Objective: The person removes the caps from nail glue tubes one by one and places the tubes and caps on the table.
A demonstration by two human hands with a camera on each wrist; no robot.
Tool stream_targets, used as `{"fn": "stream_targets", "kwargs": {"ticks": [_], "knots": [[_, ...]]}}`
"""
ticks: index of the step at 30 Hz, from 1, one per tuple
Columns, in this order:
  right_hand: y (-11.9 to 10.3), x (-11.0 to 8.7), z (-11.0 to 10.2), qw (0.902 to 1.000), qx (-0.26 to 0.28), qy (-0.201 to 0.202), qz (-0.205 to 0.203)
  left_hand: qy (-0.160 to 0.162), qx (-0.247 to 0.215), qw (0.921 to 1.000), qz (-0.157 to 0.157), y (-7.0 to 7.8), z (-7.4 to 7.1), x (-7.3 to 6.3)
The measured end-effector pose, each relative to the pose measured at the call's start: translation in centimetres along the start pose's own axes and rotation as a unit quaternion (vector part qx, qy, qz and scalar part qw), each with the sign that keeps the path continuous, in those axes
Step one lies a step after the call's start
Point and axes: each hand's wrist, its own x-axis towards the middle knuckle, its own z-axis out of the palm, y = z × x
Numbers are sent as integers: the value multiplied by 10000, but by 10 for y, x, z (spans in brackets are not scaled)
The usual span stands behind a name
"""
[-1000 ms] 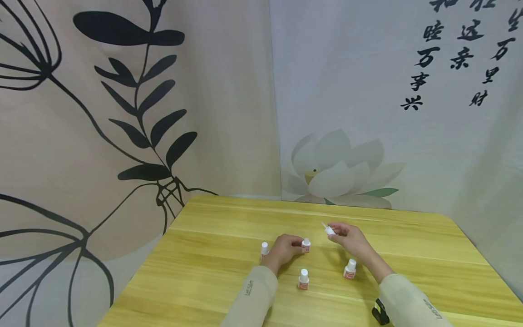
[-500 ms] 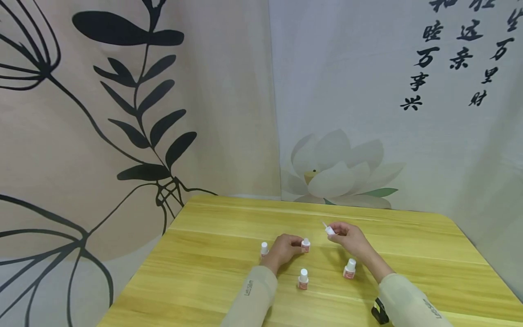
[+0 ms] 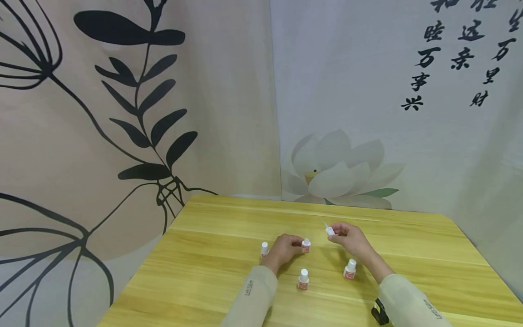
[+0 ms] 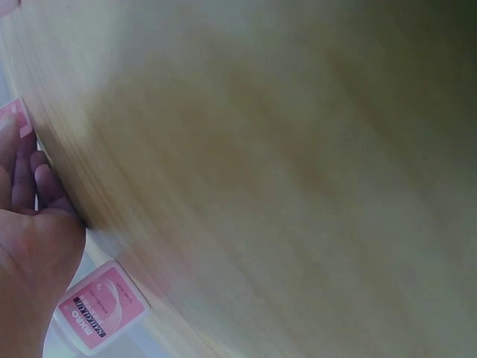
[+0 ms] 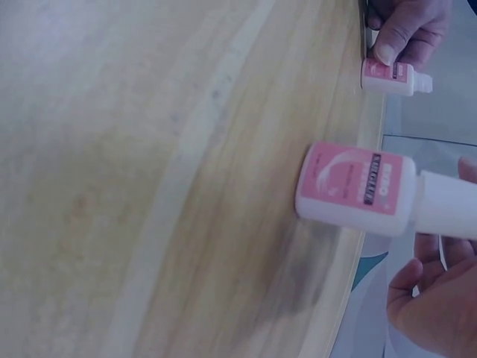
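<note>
My left hand (image 3: 284,249) pinches a small nail glue bottle (image 3: 306,245) standing on the table. In the right wrist view that bottle (image 5: 387,77) has a pink label and a bare neck with no cap. To its right, above the tabletop, my right hand (image 3: 349,237) holds a white brush cap (image 3: 330,231) by its side, with the thin brush pointing up and left. In the right wrist view, a capped nail glue bottle (image 5: 358,188) partly covers my right hand (image 5: 440,306). My left hand (image 4: 37,246) also shows at the edge of its own wrist view.
Capped nail glue bottles stand beside the left wrist (image 3: 264,250), between the forearms (image 3: 303,279) and near the right wrist (image 3: 349,269). A black object (image 3: 380,312) lies by the right sleeve. Behind the wooden table (image 3: 229,218) hangs a printed curtain (image 3: 229,113).
The brush cap in my right hand has tilted and shifted very slightly, its brush tip moving a little right. The left hand and the bottles stay where they were.
</note>
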Motion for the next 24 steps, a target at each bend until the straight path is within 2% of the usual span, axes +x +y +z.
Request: {"fn": "stream_targets", "kwargs": {"ticks": [10,24], "knots": [[1,-1,2,9999,-72,85,82,-24,-95,9999,-139,-1,2,2],[-2,-2,0,9999,-96,124,67,15,-53,9999,-90,-1,1,1]]}}
